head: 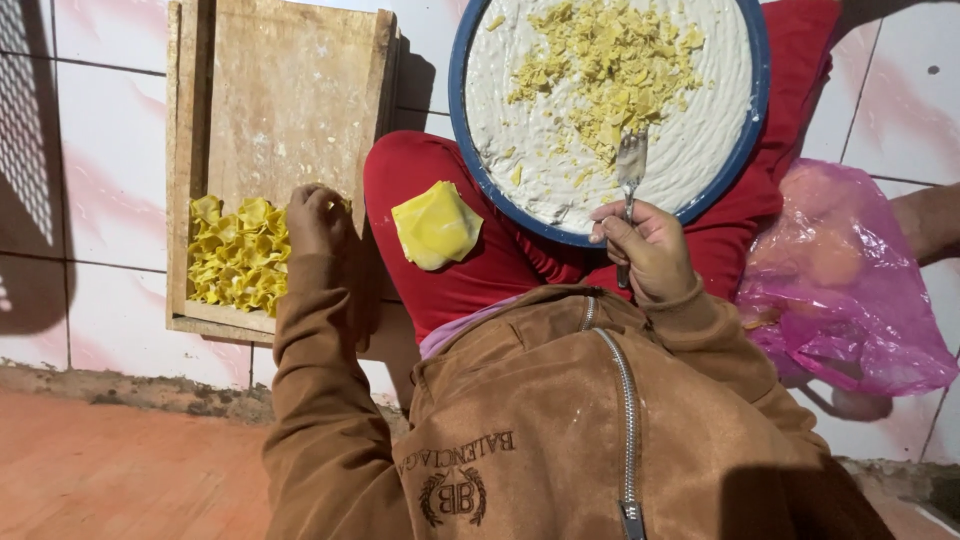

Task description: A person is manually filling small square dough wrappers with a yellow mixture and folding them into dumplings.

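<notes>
Two hands — left (318, 215) pinching dumpling (345, 205) over tray (290, 90), right (648, 245) gripping fork (630, 170) in bowl (460, 90).

So the wooden tray (280, 110) sits off to the left with folded dumplings (238, 255) piled in its near end; the round bowl (757, 90) rests on the lap to the right; a flat wrapper (436, 225) lies on the knee between them; a plastic bag (850, 290) sits far right.

Pink plastic bag (850, 290) on tiled floor (110, 130), right side.

Right hand (648, 248) grips fork (630, 170) over bowl (757, 120) — left hand (316, 218) at dumplings (238, 255).
</notes>
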